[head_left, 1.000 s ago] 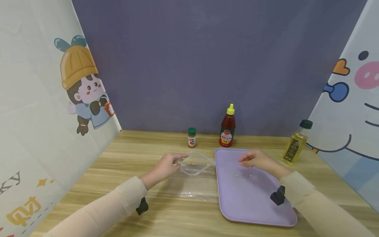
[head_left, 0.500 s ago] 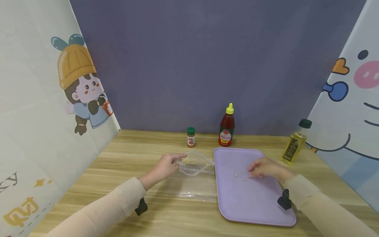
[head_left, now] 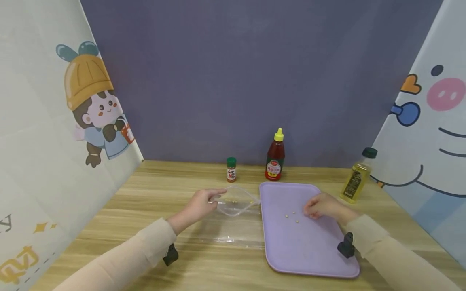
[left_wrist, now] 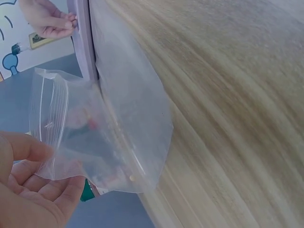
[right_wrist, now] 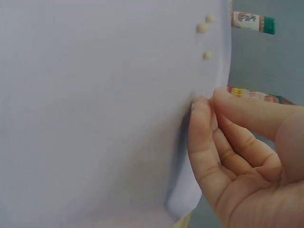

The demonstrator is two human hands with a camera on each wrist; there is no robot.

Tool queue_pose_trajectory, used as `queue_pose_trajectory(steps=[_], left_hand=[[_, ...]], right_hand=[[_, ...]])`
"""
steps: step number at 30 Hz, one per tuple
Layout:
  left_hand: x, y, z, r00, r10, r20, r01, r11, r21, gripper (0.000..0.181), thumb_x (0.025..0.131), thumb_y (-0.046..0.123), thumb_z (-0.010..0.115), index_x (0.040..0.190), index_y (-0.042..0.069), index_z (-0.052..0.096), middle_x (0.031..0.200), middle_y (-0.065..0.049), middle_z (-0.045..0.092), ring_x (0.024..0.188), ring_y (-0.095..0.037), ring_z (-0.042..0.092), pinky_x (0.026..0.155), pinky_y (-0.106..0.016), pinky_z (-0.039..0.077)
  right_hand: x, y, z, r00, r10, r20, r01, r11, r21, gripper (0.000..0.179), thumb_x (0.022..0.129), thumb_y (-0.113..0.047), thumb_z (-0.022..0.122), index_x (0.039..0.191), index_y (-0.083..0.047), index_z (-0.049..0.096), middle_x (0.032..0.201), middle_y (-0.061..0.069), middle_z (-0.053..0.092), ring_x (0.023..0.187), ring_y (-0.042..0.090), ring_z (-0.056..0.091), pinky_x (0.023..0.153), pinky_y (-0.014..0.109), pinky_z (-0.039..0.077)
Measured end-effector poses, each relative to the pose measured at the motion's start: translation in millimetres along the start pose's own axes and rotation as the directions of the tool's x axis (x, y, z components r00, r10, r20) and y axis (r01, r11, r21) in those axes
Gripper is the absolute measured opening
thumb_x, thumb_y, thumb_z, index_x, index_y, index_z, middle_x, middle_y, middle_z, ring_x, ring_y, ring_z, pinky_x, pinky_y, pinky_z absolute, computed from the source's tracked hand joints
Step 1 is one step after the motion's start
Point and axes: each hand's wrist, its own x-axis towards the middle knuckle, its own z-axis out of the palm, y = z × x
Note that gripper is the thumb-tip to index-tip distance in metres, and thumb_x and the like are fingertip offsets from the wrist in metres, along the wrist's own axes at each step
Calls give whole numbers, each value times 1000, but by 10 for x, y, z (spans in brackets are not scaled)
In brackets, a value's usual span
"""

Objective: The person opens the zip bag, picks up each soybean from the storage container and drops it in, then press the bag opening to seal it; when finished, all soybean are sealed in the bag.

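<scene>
My left hand (head_left: 200,205) pinches the rim of a clear zip-lock bag (head_left: 233,232), holding its mouth spread. Several small yellow soybeans (head_left: 233,201) lie inside the bag. In the left wrist view, thumb and fingers grip the bag's zip strip (left_wrist: 59,111). Low over the purple tray (head_left: 291,250) is my right hand (head_left: 322,207), thumb and index fingertips brought together on a soybean, which they hide. Three more soybeans (right_wrist: 202,28) lie loose on the tray, left of that hand in the head view.
A small green-capped spice jar (head_left: 231,169) and a red sauce bottle (head_left: 275,159) stand behind the bag and tray. An oil bottle (head_left: 356,182) is at the right, beyond my right hand. The tray's left rim meets the bag's right side.
My right hand has come down onto the tray and closed its fingertips where a fourth soybean lay; three now show there. My left hand keeps holding the bag's mouth.
</scene>
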Motion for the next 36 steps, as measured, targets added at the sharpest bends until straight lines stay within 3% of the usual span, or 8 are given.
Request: queue_pose_trajectory(steps=[7, 13, 16, 22, 30, 36], left_hand=[[19, -5, 5, 1000, 8, 11, -8, 1000, 0, 51, 82, -8, 57, 131, 5, 60, 131, -19, 60, 47, -8, 34, 41, -13, 32], [35, -4, 15, 1000, 5, 15, -5, 1000, -8, 51, 82, -8, 57, 130, 6, 60, 132, -18, 60, 45, -8, 32, 41, -13, 32], [45, -2, 21, 1000, 3, 14, -3, 1000, -12, 51, 82, -8, 57, 131, 7, 60, 132, -18, 60, 45, -8, 32, 41, -13, 32], [49, 6, 22, 1000, 3, 13, -3, 1000, -10, 52, 81, -9, 56, 131, 8, 60, 132, -17, 60, 50, -9, 37, 42, -13, 33], [21, 36, -5, 1000, 0, 22, 0, 1000, -15, 50, 84, -7, 56, 132, 7, 59, 133, -17, 60, 61, -11, 49, 43, -16, 36], [27, 33, -8, 1000, -3, 23, 3, 1000, -14, 51, 83, -7, 56, 132, 8, 59, 130, -20, 61, 48, -9, 37, 43, -15, 35]], right_hand=[[-28, -194, -32, 999, 32, -32, -30, 998, 49, 29, 86, -10, 70, 106, 9, 67, 83, 5, 72, 71, 13, 64, 68, 29, 54], [-25, -380, -29, 999, -35, 0, 35, 990, 138, 39, 89, -18, 69, 118, 8, 63, 109, 17, 71, 88, 20, 68, 83, 37, 56], [-22, -526, 9, 997, -70, 11, 67, 983, 172, 39, 89, -21, 68, 118, 5, 64, 112, 16, 70, 92, 21, 68, 90, 44, 54], [34, -901, 204, 989, -148, -6, 145, 960, 241, 33, 88, -17, 70, 111, 6, 65, 96, 8, 72, 83, 16, 66, 83, 39, 57], [250, -1369, 594, 960, -280, -8, 272, 925, 266, 28, 87, -9, 69, 107, 11, 66, 82, 5, 71, 71, 12, 64, 73, 34, 58], [338, -1541, 810, 951, -299, -73, 308, 933, 187, 20, 85, -7, 70, 99, 8, 70, 81, 8, 72, 65, 9, 62, 70, 38, 59]])
